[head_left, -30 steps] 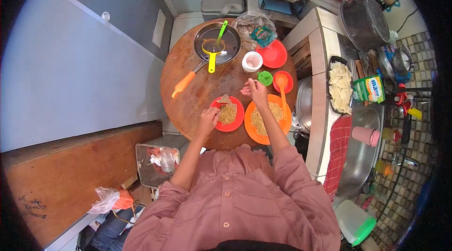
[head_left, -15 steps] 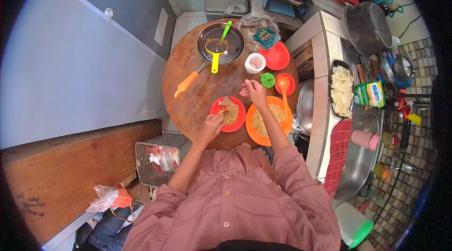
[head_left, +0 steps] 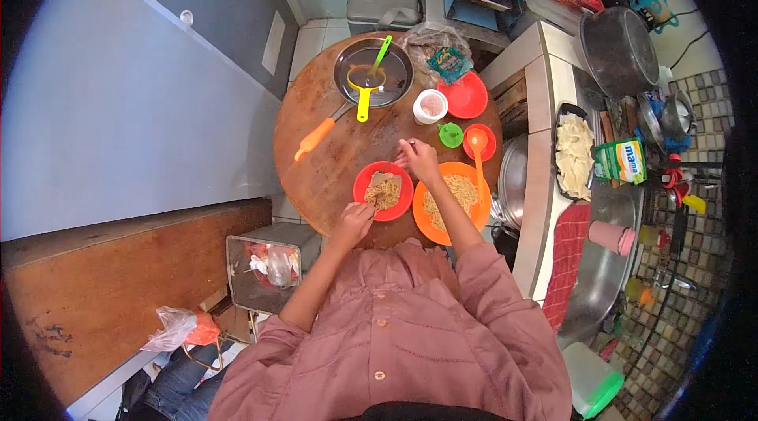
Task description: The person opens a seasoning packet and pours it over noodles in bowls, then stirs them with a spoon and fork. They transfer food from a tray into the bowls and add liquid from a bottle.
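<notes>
A red bowl (head_left: 403,201) with noodles (head_left: 384,191) and a pale piece in it stands near the front of the round wooden table. At its lower left rim is my left hand (head_left: 354,222), its fingers closed on something thin that I cannot make out. My right hand (head_left: 417,160) is just above the bowl's upper right side, its fingers pinched on something small and dark, too small to name. To the right, under my right forearm, lies an orange plate (head_left: 434,236) holding more noodles. An orange spoon (head_left: 478,159) rests across a small red bowl (head_left: 489,144) and the plate's edge.
A pan (head_left: 401,93) with a yellow strainer (head_left: 364,101) sits at the back of the table (head_left: 316,184). Beside it are a plastic bag (head_left: 426,46), a white tub (head_left: 430,107), a red plate (head_left: 464,94) and a green lid (head_left: 451,135). A counter with a sink stands at right.
My right hand has moved slightly left and down, nearer the red bowl. My left hand has drawn a little down and left, from over the noodles to the rim.
</notes>
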Demonstrator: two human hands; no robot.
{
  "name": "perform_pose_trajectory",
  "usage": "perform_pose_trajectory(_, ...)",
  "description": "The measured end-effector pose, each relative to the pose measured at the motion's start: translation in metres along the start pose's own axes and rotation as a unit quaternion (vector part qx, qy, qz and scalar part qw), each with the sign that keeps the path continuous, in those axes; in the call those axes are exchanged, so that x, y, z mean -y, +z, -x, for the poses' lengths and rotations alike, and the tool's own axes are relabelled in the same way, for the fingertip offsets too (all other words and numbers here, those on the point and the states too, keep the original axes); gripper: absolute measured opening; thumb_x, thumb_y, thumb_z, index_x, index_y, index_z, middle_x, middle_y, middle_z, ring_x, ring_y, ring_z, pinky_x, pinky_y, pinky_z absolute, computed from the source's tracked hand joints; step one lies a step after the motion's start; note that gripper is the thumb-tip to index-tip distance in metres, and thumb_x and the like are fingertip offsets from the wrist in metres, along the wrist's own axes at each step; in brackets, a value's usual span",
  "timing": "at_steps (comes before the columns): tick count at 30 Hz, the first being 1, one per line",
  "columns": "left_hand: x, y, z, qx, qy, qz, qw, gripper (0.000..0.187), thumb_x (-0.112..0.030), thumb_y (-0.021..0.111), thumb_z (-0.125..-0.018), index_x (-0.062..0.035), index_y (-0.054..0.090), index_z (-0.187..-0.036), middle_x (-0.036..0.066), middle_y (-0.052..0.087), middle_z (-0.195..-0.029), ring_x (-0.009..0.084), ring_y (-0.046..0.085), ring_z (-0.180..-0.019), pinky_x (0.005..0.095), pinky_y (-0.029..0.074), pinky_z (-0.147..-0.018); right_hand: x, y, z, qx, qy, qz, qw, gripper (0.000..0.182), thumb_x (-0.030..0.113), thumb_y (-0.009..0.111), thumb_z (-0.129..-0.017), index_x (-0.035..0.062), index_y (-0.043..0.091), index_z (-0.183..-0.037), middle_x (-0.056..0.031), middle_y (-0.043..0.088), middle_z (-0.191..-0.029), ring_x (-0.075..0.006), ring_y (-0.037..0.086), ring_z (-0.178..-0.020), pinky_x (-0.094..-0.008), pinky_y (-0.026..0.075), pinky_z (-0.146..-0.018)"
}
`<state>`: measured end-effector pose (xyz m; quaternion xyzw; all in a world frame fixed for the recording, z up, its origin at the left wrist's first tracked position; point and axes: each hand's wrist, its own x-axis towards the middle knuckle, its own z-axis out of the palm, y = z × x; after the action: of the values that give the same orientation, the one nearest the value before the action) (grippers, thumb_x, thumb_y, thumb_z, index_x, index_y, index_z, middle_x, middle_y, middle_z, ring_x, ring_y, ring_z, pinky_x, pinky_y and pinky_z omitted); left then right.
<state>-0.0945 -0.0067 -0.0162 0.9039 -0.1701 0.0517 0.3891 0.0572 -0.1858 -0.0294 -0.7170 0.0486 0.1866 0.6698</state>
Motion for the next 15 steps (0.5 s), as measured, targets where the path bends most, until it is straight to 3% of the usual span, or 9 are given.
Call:
perform_pose_trajectory(9,0.002,0.002,0.006,-0.001,0.000,-0.004,1.000,0.015,-0.004,0.063,-0.071,-0.0015,0.054,-0.083,0.011,0.059,-0.086,0.0289,0.057,-0.083,0.0364,0.045,-0.076,-0.002,0.011,0.008,-0.031,0.005,0.041,0.999,0.030,0.022,0.049,-0.090,-0.0058,0.055,-0.081,-0.0121,0.060,-0.068,-0.0163,0.062,-0.058,-0.0254,0.052,-0.051)
perform_pose_trajectory(15,-0.005,-0.002,0.004,0.000,-0.008,-0.005,1.000,0.015,-0.004,0.063,-0.072,-0.0017,0.053,-0.083,0.011,0.059,-0.084,0.0289,0.058,-0.081,0.0364,0.046,-0.075,-0.002,0.011,0.024,-0.053,-0.101,0.055,0.992,0.027,0.020,0.050,-0.089,-0.0057,0.056,-0.084,-0.0126,0.063,-0.068,-0.0153,0.063,-0.057,-0.0257,0.050,-0.051)
